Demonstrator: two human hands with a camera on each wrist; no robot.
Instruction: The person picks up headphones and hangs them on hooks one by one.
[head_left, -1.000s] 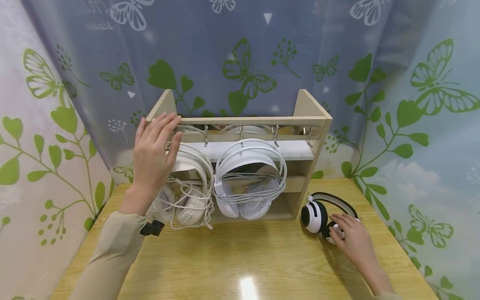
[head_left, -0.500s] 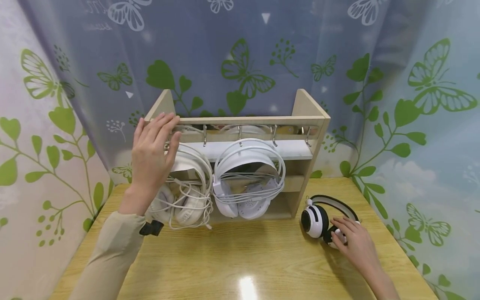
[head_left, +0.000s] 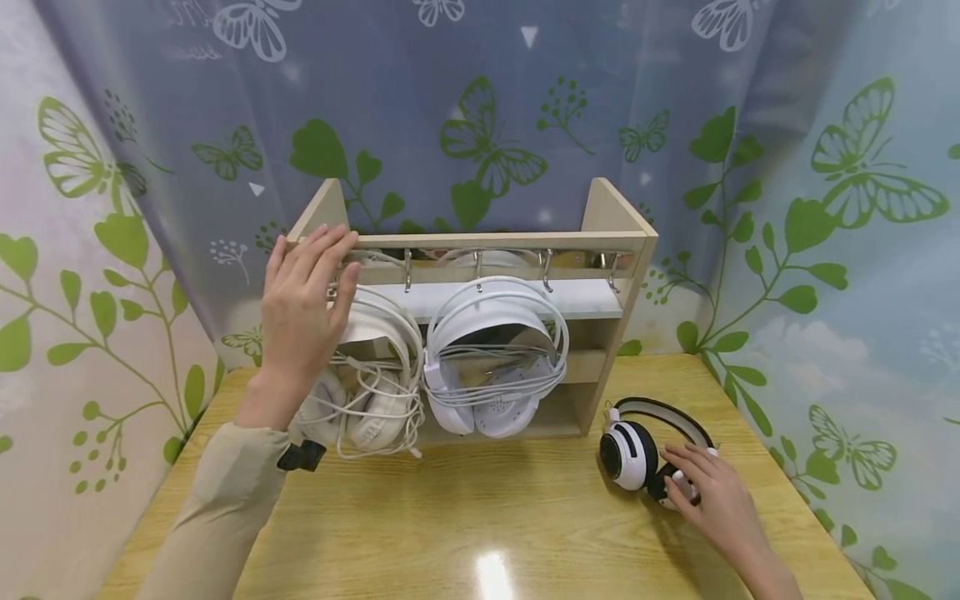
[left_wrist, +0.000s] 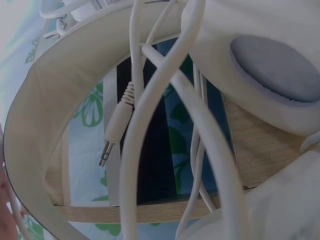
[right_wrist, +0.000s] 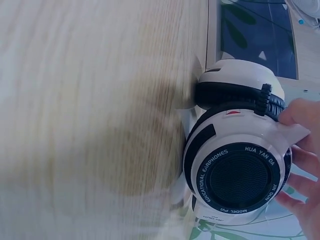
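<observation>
My left hand lies with straight fingers on the top left corner of a wooden rack. Below it, one white headset hangs from the rack with tangled cable, and a second white headset hangs beside it. The left wrist view shows white cables, a jack plug and a grey ear pad close up. My right hand holds the near ear cup of black-and-white headphones lying on the table right of the rack. Its fingertips curl over the edge of the headphones.
Metal hooks line the rack's top rail, and the right ones are free. The wooden table is bare in front of the rack. Butterfly-print curtains close in behind and on both sides.
My right hand has drawn the black-and-white headphones a little nearer to me across the table. My left hand has stayed on the rack's corner.
</observation>
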